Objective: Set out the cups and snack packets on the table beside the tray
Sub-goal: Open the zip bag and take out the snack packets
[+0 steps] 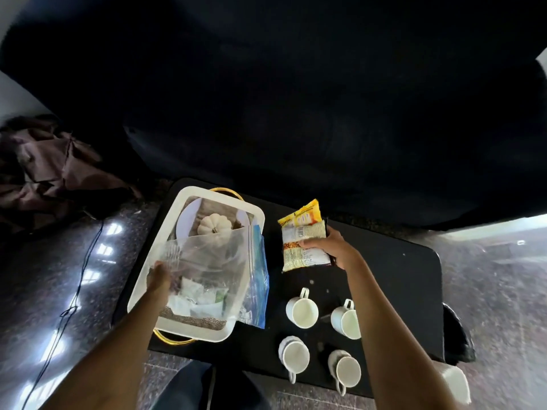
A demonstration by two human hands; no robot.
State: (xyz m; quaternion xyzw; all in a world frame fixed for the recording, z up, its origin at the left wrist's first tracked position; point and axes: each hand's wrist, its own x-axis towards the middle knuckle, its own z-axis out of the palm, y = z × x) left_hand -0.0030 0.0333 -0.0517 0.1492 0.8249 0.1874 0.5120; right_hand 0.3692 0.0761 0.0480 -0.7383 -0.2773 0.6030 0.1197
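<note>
R grip [331, 247] on snack packets [305, 247], L grip [159, 276] on bag [213, 261]

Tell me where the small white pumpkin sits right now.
In the head view, the small white pumpkin sits in the far end of the white rectangular tray, left of the snack packets, partly behind the clear plastic zip bag.

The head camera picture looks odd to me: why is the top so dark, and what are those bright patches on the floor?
In the head view, the upper half is a dark unlit mass with no detail; the polished floor mirrors a row of lights as glare; the wide lens bends the table edges; the clear bag and the frame's right edge look blurred.
</note>
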